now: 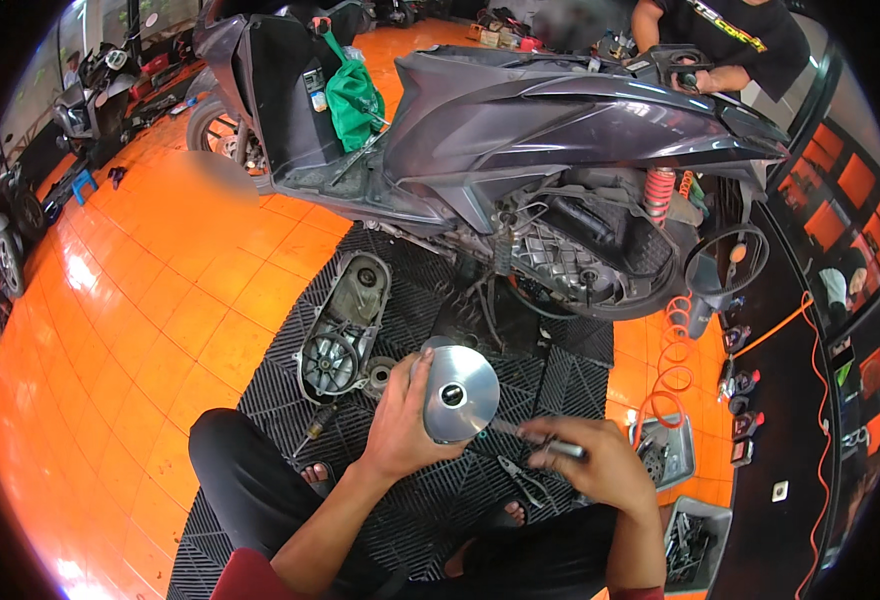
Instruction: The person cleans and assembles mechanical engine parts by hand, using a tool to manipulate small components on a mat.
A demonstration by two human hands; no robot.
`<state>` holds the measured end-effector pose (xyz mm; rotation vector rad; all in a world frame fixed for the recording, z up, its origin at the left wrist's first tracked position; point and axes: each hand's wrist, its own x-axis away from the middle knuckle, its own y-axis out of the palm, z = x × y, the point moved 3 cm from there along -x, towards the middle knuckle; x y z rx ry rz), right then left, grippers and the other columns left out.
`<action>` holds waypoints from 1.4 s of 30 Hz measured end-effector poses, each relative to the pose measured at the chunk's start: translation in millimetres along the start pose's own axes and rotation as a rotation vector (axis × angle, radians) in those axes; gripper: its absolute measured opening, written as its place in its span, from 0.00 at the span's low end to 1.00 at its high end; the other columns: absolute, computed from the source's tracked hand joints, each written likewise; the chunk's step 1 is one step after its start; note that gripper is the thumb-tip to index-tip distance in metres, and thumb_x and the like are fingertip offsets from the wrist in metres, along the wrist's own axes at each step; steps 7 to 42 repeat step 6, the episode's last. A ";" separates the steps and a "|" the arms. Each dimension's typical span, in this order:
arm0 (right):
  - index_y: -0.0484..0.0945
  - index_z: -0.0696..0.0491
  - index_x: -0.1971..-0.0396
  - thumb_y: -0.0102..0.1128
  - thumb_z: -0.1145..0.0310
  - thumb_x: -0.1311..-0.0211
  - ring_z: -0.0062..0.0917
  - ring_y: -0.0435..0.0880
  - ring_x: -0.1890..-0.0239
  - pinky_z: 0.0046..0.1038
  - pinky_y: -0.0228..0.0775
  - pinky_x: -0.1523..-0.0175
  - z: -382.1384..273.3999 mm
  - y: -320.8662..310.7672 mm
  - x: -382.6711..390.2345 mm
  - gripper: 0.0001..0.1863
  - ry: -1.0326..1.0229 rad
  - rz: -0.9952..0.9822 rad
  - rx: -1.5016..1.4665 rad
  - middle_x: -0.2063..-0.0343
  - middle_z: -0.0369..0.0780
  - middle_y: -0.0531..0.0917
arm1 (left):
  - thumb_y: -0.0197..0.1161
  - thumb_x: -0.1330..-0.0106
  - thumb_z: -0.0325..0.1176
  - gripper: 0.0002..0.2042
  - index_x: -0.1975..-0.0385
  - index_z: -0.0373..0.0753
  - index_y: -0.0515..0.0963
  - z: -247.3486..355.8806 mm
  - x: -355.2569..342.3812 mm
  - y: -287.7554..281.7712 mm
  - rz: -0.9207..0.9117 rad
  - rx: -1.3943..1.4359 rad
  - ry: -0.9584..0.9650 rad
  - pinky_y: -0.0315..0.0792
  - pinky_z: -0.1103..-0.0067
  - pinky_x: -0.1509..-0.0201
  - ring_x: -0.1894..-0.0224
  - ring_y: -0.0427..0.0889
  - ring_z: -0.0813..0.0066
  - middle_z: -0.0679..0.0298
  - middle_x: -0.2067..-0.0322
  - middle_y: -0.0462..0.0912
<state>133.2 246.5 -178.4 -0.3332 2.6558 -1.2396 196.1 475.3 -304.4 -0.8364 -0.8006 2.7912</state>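
My left hand point(397, 425) is closed around the rim of a shiny metal pulley disc point(473, 372), a round plate with a dark-ringed hole at its centre. Just to the right, my right hand point(605, 462) grips a slim tool with a silver handle point(566, 449). The tool's narrow end points at the disc's lower edge; motion blur hides its exact kind and whether it touches. Below the hands, a pair of pliers point(525, 481) lies on the black mat point(280, 480). Beyond my left hand rest a long engine side cover point(358, 290) and a small round metal part point(381, 370).
A dark scooter point(560, 120) with its engine side exposed stands ahead. Behind it another person point(735, 40) leans over the seat area. A screwdriver point(312, 431) lies left, near my foot. Grey trays point(684, 455) of parts and tools and a coiled orange hose point(668, 378) are right.
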 end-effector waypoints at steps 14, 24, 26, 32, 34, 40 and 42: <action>0.84 0.45 0.46 0.72 0.58 0.37 0.37 0.91 0.60 0.36 0.81 0.57 7.6 4.2 3.4 0.21 -0.051 -0.090 0.003 0.57 0.42 0.90 | 0.86 0.64 0.44 0.65 0.24 0.30 0.50 2.3 -1.8 9.3 -0.038 0.032 0.004 0.65 0.57 0.27 0.30 0.65 0.39 0.39 0.33 0.61; 0.84 0.45 0.46 0.72 0.58 0.37 0.37 0.91 0.60 0.36 0.81 0.57 7.6 4.2 3.4 0.21 -0.051 -0.090 0.003 0.57 0.42 0.90 | 0.86 0.64 0.44 0.65 0.24 0.30 0.50 2.3 -1.8 9.3 -0.038 0.032 0.004 0.65 0.57 0.27 0.30 0.65 0.39 0.39 0.33 0.61; 0.84 0.45 0.46 0.72 0.58 0.37 0.37 0.91 0.60 0.36 0.81 0.57 7.6 4.2 3.4 0.21 -0.051 -0.090 0.003 0.57 0.42 0.90 | 0.86 0.64 0.44 0.65 0.24 0.30 0.50 2.3 -1.8 9.3 -0.038 0.032 0.004 0.65 0.57 0.27 0.30 0.65 0.39 0.39 0.33 0.61; 0.84 0.45 0.46 0.72 0.58 0.37 0.37 0.91 0.60 0.36 0.81 0.57 7.6 4.2 3.4 0.21 -0.051 -0.090 0.003 0.57 0.42 0.90 | 0.86 0.64 0.44 0.65 0.24 0.30 0.50 2.3 -1.8 9.3 -0.038 0.032 0.004 0.65 0.57 0.27 0.30 0.65 0.39 0.39 0.33 0.61; 0.84 0.45 0.46 0.72 0.58 0.37 0.37 0.91 0.60 0.36 0.81 0.57 7.6 4.2 3.4 0.21 -0.051 -0.090 0.003 0.57 0.42 0.90 | 0.86 0.64 0.44 0.65 0.24 0.30 0.50 2.3 -1.8 9.3 -0.038 0.032 0.004 0.65 0.57 0.27 0.30 0.65 0.39 0.39 0.33 0.61; 0.84 0.45 0.46 0.72 0.58 0.37 0.37 0.91 0.60 0.36 0.81 0.57 7.6 4.2 3.4 0.21 -0.051 -0.090 0.003 0.57 0.42 0.90 | 0.86 0.64 0.44 0.65 0.24 0.30 0.50 2.3 -1.8 9.3 -0.038 0.032 0.004 0.65 0.57 0.27 0.30 0.65 0.39 0.39 0.33 0.61; 0.84 0.45 0.46 0.72 0.58 0.37 0.37 0.91 0.60 0.36 0.81 0.57 7.6 4.2 3.4 0.21 -0.051 -0.090 0.003 0.57 0.42 0.90 | 0.86 0.64 0.44 0.65 0.24 0.30 0.50 2.3 -1.8 9.3 -0.038 0.032 0.004 0.65 0.57 0.27 0.30 0.65 0.39 0.39 0.33 0.61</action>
